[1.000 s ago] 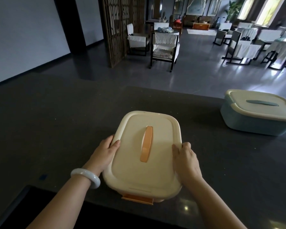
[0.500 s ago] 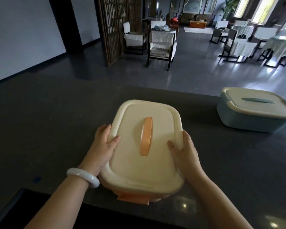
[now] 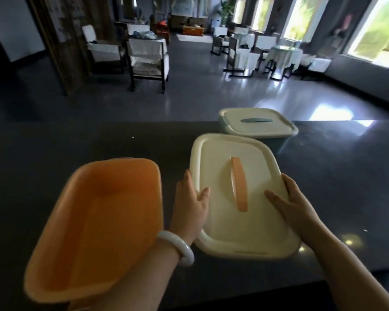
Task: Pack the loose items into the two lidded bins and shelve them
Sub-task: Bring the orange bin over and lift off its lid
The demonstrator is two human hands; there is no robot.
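An orange bin point(image 3: 94, 221) stands uncovered and empty on the dark counter point(image 3: 54, 149) at the near left. Just to its right I hold its cream lid point(image 3: 240, 198), which has an orange handle on top. My left hand point(image 3: 191, 207) grips the lid's left edge and my right hand point(image 3: 292, 205) grips its right edge. Whether the lid rests on the counter or hovers above it I cannot tell. Behind the lid sits a blue-grey bin point(image 3: 258, 124) with its own cream lid closed.
The counter's near edge runs along the bottom right. A white bangle point(image 3: 177, 246) circles my left wrist. Beyond the counter is a hall with chairs point(image 3: 147, 61) and cloth-covered tables point(image 3: 283, 57). No loose items are in view.
Both hands have lifted the cream lid off the orange bin and carried it to the right. The bin's inside now shows. My head has turned, so the blue-grey bin appears nearer the centre.
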